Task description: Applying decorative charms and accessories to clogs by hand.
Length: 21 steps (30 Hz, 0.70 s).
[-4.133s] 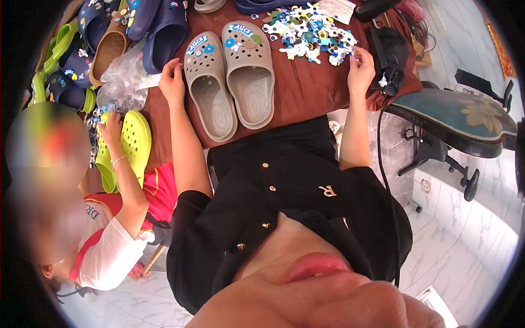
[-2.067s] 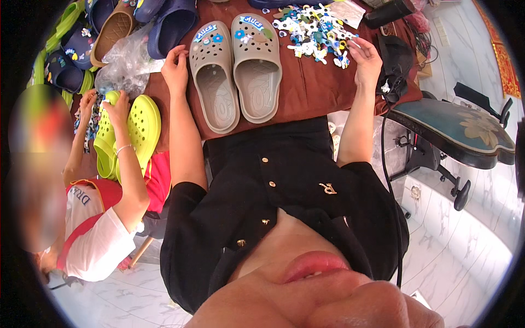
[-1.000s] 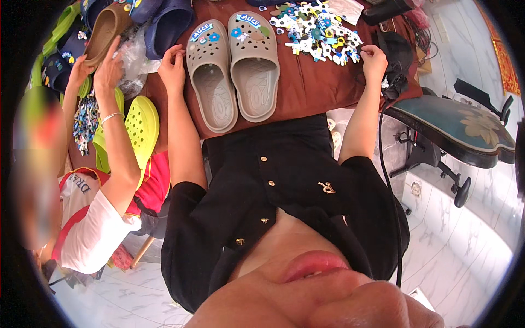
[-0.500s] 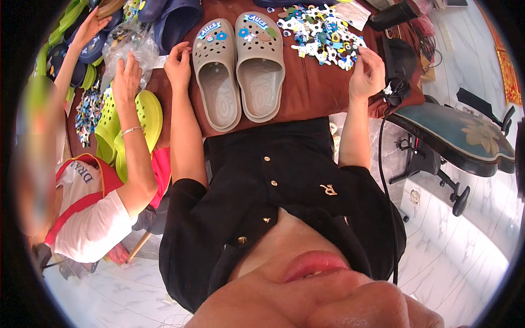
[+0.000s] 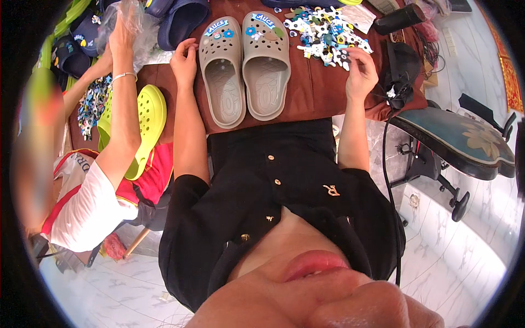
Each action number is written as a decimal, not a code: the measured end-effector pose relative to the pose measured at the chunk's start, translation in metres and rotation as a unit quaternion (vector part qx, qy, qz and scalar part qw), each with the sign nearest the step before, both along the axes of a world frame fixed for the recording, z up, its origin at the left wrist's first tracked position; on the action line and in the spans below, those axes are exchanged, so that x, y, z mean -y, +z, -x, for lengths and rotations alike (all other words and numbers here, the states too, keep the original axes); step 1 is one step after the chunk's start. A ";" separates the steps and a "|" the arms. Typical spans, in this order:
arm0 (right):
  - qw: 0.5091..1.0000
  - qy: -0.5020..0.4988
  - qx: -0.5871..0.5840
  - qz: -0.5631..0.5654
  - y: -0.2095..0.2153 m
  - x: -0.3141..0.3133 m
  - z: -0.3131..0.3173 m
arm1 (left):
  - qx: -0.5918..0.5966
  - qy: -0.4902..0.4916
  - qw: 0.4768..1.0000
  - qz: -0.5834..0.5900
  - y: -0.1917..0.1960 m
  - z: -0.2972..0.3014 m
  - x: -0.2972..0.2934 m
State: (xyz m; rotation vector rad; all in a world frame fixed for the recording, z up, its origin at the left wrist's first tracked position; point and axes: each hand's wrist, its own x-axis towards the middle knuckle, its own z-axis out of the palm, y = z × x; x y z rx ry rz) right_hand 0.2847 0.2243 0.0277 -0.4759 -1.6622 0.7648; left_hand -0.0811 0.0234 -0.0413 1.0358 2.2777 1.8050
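Two grey clogs (image 5: pixel 266 76) stand side by side on the cloth-covered table, toes away from me. Blue name-banner and flower charms decorate their tops. Beside the left clog rests my left hand (image 5: pixel 184 63), fingers loosely bent and apart, with nothing visible in them. My right hand (image 5: pixel 361 75) is at the near right edge of a pile of small colourful shoe charms (image 5: pixel 322 35). Its thumb and index finger come close together over the charms; whatever they pinch is too small to make out.
At my left, a co-worker's hand (image 5: pixel 123 33) is in a clear plastic bag (image 5: pixel 139 41). Lime-green clogs (image 5: pixel 150 117), dark blue clogs (image 5: pixel 183 24) and another charm pile (image 5: pixel 93 106) lie there. A black cable (image 5: pixel 386 158) hangs at my right, near a padded chair (image 5: pixel 454 134).
My right hand has shifted left along the charm pile's edge. My left hand stays beside the clogs. The co-worker's braceleted arm has reached farther away, into the plastic bag.
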 end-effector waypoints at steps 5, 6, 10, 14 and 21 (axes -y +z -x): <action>0.982 0.074 -0.014 0.176 -0.019 -0.002 -0.004 | 0.014 -0.011 1.000 0.007 0.000 0.000 -0.001; 0.968 0.125 -0.024 0.215 -0.018 -0.002 -0.003 | 0.014 -0.012 1.000 0.005 0.000 0.000 0.000; 0.937 0.162 -0.003 0.310 -0.025 -0.004 -0.002 | 0.002 -0.016 1.000 0.017 0.003 0.000 0.000; 0.909 0.155 0.020 0.386 -0.030 -0.004 -0.004 | 0.002 -0.016 1.000 0.007 0.007 -0.002 -0.001; 0.913 0.165 0.085 0.364 -0.027 0.002 -0.001 | -0.028 0.002 1.000 0.004 0.010 -0.003 0.001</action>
